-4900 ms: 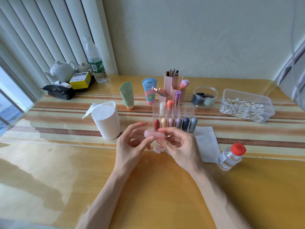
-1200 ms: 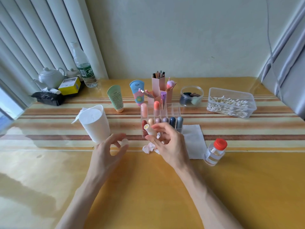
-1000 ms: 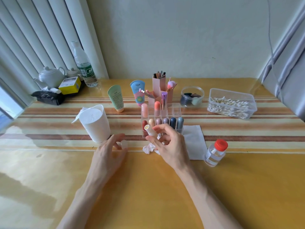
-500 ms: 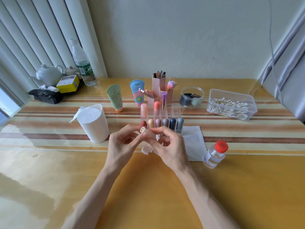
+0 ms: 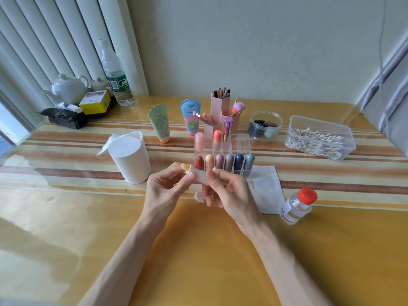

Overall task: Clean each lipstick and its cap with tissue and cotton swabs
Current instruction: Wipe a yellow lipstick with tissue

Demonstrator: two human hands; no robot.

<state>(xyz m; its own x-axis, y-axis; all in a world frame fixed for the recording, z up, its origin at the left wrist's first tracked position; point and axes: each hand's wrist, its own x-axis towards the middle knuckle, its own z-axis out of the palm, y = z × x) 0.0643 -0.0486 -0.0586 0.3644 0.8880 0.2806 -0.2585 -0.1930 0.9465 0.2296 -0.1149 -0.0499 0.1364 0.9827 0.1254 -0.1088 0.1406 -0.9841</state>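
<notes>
The left hand [image 5: 164,188] and right hand [image 5: 229,193] are both pinching one uncapped lipstick [image 5: 196,173] just in front of the organiser [image 5: 242,140]; the task is seemingly beginning, the racked lipsticks [image 5: 229,162] awaiting cleaning.

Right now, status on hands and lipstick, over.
Left hand and right hand both gripping the uncapped lipstick, yellow tip exposed. Crumpled tissue beneath right hand. Nothing in the way.

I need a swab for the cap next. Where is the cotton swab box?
In the head view, the clear cotton swab box sits far right on the table, just right of the round clear jar and beyond the red-capped bottle.
</notes>
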